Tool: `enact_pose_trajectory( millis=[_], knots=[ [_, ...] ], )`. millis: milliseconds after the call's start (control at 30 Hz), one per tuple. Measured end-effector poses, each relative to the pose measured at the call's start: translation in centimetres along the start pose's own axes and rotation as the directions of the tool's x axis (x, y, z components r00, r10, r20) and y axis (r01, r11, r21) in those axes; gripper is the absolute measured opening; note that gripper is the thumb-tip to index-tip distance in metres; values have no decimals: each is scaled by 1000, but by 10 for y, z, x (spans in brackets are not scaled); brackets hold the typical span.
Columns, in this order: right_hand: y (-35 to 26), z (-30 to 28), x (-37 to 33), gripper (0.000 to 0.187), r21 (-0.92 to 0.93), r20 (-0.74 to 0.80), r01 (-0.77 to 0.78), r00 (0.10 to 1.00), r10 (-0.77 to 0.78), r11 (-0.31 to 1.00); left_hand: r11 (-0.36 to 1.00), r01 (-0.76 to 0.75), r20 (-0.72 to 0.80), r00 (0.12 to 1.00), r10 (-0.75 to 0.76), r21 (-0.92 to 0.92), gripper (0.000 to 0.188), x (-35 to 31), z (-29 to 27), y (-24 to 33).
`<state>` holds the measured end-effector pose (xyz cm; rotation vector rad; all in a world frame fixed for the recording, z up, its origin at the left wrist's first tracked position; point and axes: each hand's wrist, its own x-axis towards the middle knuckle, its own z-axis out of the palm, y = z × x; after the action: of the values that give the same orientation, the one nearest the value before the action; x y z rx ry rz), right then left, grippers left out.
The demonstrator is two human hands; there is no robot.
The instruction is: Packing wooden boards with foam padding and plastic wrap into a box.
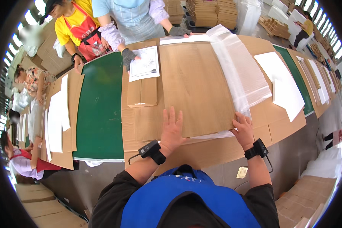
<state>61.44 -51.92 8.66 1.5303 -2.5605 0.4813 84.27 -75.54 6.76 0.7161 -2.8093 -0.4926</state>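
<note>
- Head view: a flat, rectangular brown wood-grain panel (199, 83) lies on brown cardboard sheeting (285, 131), directly before the person.
- Left hand (173, 127) rests on the panel's near part, fingers spread wide, gripping nothing.
- Right hand (244, 127) touches its near right corner; whether it pinches the edge, I cannot tell.
- Translucent plastic wrap (242, 70) runs along the panel's right side.
- A co-worker's grey-gloved hand (129, 59) touches a white printed sheet (146, 62).

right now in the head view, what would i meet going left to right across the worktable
White panels at left, wide green strip, narrow brown box, left hand, right hand, white panels at right.
</note>
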Motion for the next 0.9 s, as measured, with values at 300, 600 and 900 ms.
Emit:
enact_pose_trajectory(
  millis=[300,600,900],
  knots=[
    [5,-2,13,36,27,48,-32,998,31,999,995,-72,-37,997,70,-73,96,2,-16,5],
    [160,-29,41,32,721,301,-575,762,573,387,1000,-19,10,1000,19,1,104,8,-7,14],
    [450,0,47,129,22,19,-922,387,922,387,965,244,67,966,-251,98,106,20,-20,107]
  ],
)
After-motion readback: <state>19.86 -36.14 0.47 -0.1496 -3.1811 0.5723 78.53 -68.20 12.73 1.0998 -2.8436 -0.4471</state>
